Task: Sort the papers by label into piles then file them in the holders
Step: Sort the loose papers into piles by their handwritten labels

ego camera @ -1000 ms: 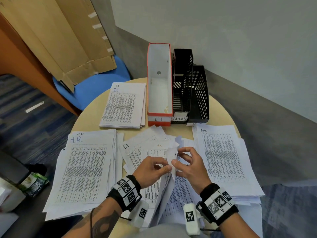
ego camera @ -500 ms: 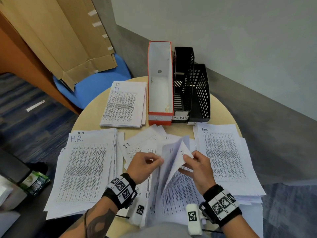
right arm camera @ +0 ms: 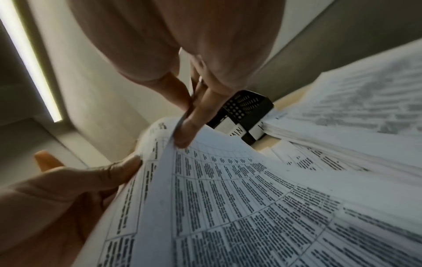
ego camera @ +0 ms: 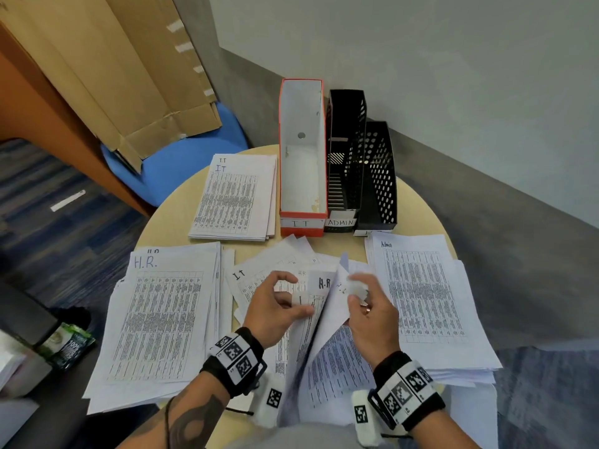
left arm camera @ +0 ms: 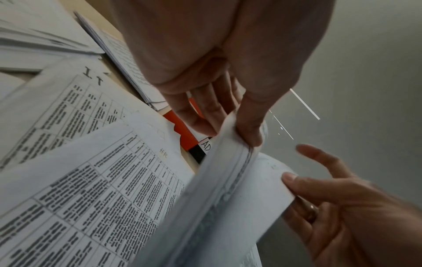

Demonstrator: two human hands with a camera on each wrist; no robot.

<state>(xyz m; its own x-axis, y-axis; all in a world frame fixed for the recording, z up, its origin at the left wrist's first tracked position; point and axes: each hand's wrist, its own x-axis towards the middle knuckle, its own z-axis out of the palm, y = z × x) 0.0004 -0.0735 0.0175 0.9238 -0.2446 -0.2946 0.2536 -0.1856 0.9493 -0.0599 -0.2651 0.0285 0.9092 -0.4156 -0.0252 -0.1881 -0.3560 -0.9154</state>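
An unsorted heap of printed sheets (ego camera: 259, 270) lies mid-table in front of me. My left hand (ego camera: 291, 301) pinches the top edge of a few sheets (left arm camera: 230, 144) between thumb and fingers. My right hand (ego camera: 356, 293) pinches the corner of one sheet (right arm camera: 205, 171) and bends it up to the right. Between the hands shows a sheet marked H-R (ego camera: 324, 283). Sorted piles lie around: H.R. pile (ego camera: 162, 319) left, IT pile (ego camera: 236, 196) far left, Admin pile (ego camera: 421, 299) right. Behind stand the red IT holder (ego camera: 303, 222), the black ADMIN holder (ego camera: 343, 157) and a second black holder (ego camera: 382, 176).
The round table's edge (ego camera: 431, 209) curves close behind the holders. A blue chair (ego camera: 181, 163) with cardboard (ego camera: 129, 76) leaning on it stands at the far left. A green packet (ego camera: 68, 345) lies on a low dark surface to my left.
The hands, first pinching together at one edge, have drawn apart. The right hand peeled a sheet up and to the right, uncovering the H-R sheet. The left hand shifted onto the sheets beneath.
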